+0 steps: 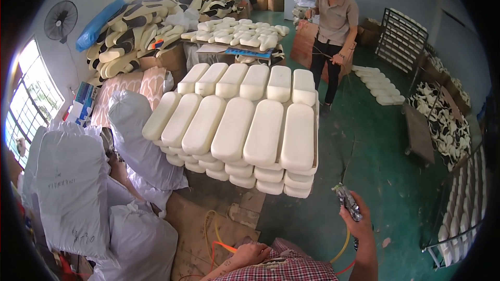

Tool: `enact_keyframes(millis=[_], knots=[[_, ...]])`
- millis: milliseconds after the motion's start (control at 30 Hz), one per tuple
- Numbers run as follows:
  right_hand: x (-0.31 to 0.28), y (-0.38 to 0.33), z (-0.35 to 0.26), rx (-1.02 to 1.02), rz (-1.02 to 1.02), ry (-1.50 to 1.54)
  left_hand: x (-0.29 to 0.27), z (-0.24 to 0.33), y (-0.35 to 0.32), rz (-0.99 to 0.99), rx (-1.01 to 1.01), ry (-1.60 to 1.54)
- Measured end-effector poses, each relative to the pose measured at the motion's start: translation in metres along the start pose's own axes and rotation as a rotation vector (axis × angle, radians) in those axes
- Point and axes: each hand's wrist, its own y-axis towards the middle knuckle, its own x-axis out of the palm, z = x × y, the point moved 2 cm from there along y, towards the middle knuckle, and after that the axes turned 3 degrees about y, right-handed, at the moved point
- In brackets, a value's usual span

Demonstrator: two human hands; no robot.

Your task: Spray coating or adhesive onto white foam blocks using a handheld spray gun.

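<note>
My right hand is wrapped around a spray gun with a grey, smeared metal body, held out to the right of the foam stack. A yellow hose hangs below it beside my checked shirt. Close against my shirt front, my left hand is closed with its fingers curled in; whatever they hold is hidden. An orange strip lies by that wrist. In front of me, long cream foam blocks with rounded ends stand in rows on a board, with more layers underneath.
White stuffed sacks crowd the left side, next to brown cardboard on the floor. A co-worker stands beyond the stack at right. Racks of foam pieces line the right side of the green floor. Insole-shaped pieces are heaped behind.
</note>
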Motion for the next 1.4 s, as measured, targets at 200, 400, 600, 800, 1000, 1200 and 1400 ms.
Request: enact_keyframes(millis=[200, 400, 600, 800, 1000, 1200, 1400], knots=[[0.003, -0.002, -0.006, -0.042, -0.006, -0.028, 0.006, -0.007, 0.0, 0.022, 0.039, -0.005], [0.005, -0.006, -0.009, -0.061, -0.02, -0.074, 0.003, -0.003, -0.002, -0.025, 0.008, -0.01], [0.011, -0.009, -0.013, -0.081, -0.033, -0.111, 0.004, -0.004, -0.008, -0.013, -0.001, -0.012], [0.016, -0.008, -0.015, -0.108, -0.062, -0.125, 0.005, -0.004, -0.011, -0.003, 0.003, -0.015], [0.019, -0.008, -0.012, -0.087, -0.086, -0.121, 0.007, -0.004, -0.016, 0.008, -0.004, -0.026], [0.02, -0.009, -0.011, -0.109, -0.08, -0.153, 0.005, -0.002, -0.017, -0.01, -0.034, -0.019], [0.02, -0.012, -0.004, -0.085, -0.096, -0.134, 0.005, -0.001, -0.016, -0.025, -0.042, 0.006]])
